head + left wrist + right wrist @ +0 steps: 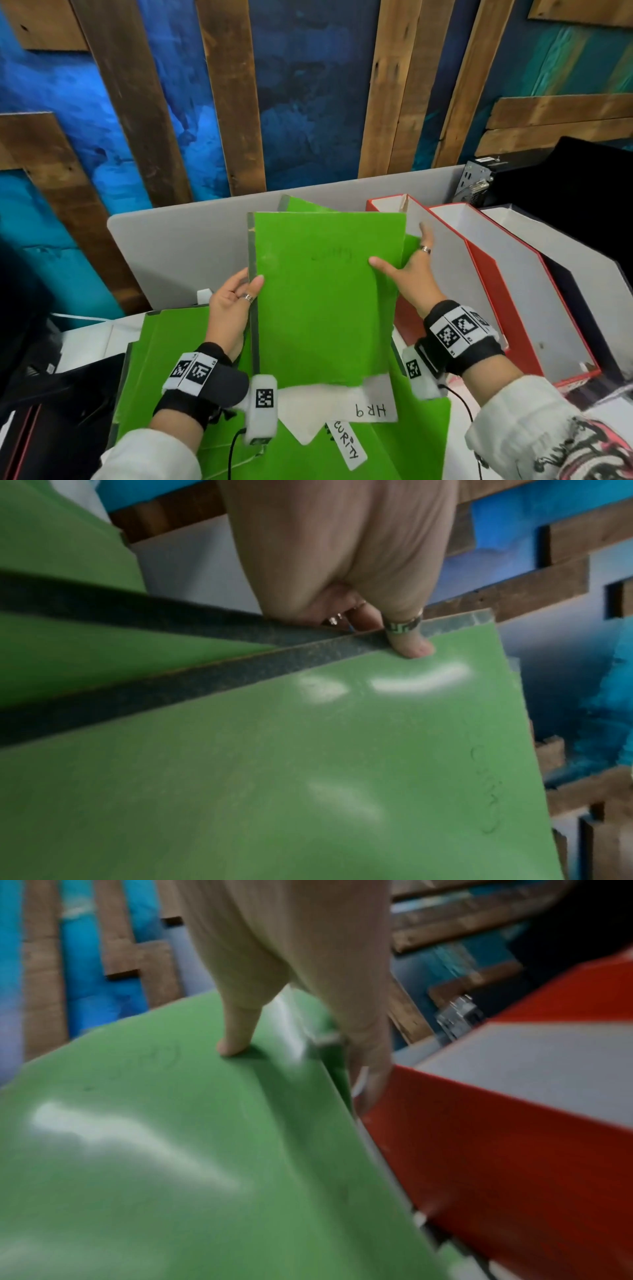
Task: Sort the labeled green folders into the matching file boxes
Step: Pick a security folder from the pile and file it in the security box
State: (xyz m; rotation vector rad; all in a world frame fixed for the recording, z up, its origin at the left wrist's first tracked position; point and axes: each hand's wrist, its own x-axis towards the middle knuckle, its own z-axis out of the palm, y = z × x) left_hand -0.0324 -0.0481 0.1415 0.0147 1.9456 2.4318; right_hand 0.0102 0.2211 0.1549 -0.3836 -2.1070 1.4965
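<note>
I hold a green folder (325, 301) upright over the desk, with faint handwriting on its cover. My left hand (233, 305) grips its dark taped spine, thumb (411, 645) on the front and fingers behind. My right hand (414, 274) pinches the right edge, thumb (236, 1042) pressed on the bowed cover (137, 1150) and fingers behind it. Another green folder (298, 204) stands behind. More green folders (171, 359) lie flat below, with white labels reading "HR9" (373, 409) and "CURITY" (347, 445). Red file boxes (503, 308) with white insides stand to the right, close to my right hand (308, 947).
A grey partition (171, 246) runs along the back of the desk, before a blue and wood-plank wall. A black computer case (565, 178) sits at the far right behind the boxes. Dark items (51, 394) crowd the lower left corner.
</note>
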